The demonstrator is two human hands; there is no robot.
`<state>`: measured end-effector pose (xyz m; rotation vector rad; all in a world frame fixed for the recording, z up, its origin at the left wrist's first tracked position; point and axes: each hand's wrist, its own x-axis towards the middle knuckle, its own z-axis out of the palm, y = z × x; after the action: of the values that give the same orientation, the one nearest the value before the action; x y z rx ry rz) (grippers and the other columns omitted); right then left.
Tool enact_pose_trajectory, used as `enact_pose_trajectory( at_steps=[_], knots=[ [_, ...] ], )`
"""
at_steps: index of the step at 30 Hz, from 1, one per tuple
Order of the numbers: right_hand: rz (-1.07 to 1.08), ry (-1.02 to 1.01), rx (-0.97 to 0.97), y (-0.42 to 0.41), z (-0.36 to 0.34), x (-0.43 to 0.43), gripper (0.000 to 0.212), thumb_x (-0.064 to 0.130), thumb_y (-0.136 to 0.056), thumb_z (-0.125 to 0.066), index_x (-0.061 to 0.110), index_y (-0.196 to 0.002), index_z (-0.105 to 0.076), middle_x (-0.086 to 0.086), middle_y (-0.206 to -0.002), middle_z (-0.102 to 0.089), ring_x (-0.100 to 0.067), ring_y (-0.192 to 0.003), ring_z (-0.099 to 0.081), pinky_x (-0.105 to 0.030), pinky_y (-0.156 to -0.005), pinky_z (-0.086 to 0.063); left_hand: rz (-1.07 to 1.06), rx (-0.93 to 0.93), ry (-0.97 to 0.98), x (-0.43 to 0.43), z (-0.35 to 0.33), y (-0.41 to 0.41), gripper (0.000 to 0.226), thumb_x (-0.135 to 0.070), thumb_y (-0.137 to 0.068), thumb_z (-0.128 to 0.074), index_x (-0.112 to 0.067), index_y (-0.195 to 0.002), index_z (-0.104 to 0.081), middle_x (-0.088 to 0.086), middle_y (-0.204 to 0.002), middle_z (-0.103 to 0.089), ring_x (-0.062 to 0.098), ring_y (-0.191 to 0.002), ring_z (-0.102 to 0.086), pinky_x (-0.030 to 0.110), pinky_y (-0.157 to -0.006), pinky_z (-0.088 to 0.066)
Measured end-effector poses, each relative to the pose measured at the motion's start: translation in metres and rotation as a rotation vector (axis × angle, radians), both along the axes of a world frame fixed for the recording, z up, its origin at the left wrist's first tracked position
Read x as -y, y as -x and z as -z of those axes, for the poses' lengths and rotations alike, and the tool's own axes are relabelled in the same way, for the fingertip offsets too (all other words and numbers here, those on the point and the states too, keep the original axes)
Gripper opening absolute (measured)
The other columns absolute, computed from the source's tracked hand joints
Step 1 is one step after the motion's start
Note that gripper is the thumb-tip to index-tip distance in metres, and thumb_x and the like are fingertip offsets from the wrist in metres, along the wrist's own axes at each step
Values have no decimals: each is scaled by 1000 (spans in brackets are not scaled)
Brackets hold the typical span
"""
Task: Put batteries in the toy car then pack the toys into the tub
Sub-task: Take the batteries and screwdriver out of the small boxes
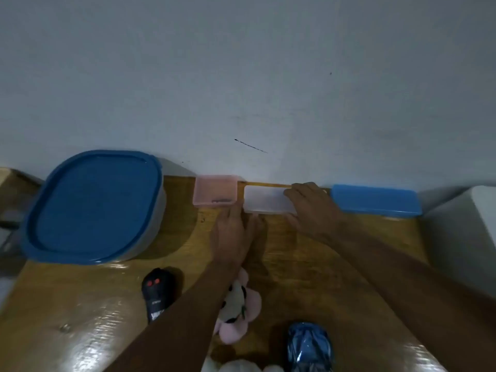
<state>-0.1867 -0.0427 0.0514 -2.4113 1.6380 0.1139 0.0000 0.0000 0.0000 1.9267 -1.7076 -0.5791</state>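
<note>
Both hands reach to the far edge of the glossy wooden bench [308, 277], where it meets the pale wall. The right hand [311, 208] lies over the right end of a clear rectangular plastic box [265, 200], fingers curled around its far edge. The left hand [233, 234] rests flat on the bench, fingers together, its tips at the gap between that box and a pink translucent plastic box [214, 193]. A long blue plastic case [375, 200] lies just right of them. The large grey tub with a blue lid [94, 208], closed, sits far left. Nearer the person lie a black remote control [157, 291], a pink plush toy [239, 304] and the shiny blue toy car [308, 345]
</note>
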Motion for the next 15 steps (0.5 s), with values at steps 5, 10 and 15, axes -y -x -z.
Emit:
enact_pose_trajectory(
  at_steps=[5,10,15],
  knots=[
    [-86,66,-102,1,1,8,52,41,-94,-50,11,-136,-44,-12,-139,-49,-28,-123,-46,-42,-103,-41,-41,-51,51,8,7,-2,42,-37,-90,-62,-20,-128,-58,4,-111,-67,21,-100,-62,40,-82,-55],
    [-165,98,-186,-1,-2,8,53,39,-95,-47,5,-135,-45,-17,-133,-52,-31,-117,-51,-42,-95,-48,-114,-81,75,9,9,2,40,-37,-87,-67,-20,-123,-65,5,-110,-70,21,-100,-64,36,-80,-55],
    [-233,118,-294,-11,-4,8,51,29,-99,-40,-2,-140,-36,-22,-133,-50,-33,-116,-52,-41,-93,-49,-140,-110,53,9,10,1,39,-38,-87,-68,-21,-122,-65,4,-115,-68,21,-105,-62,32,-83,-50]
  ],
)
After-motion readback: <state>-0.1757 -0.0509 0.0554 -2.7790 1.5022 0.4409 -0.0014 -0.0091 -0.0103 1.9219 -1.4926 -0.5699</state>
